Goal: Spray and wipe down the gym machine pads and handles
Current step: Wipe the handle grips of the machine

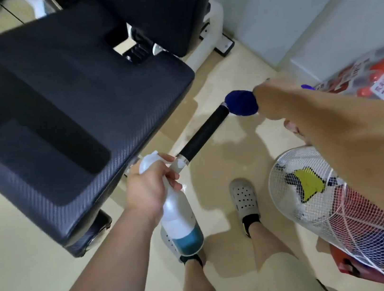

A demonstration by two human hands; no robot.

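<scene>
A black foam handle (203,133) sticks out from the gym machine toward the right. My right hand (272,103) is shut on a blue cloth (242,103), which is pressed over the handle's far tip. My left hand (151,188) grips a white spray bottle (178,216) by its neck, close to the handle's near end. The bottle holds blue liquid at the bottom, and its head is mostly covered by my fingers. The large dark seat pad (57,120) fills the left side, and a second dark pad (165,7) stands behind it.
A white fan (319,206) lies tilted under my right forearm at the right. Red packaged goods (376,83) are stacked against the wall at far right. My feet in grey clogs (243,197) stand on the beige tile floor. The machine's white frame base (218,41) sits behind.
</scene>
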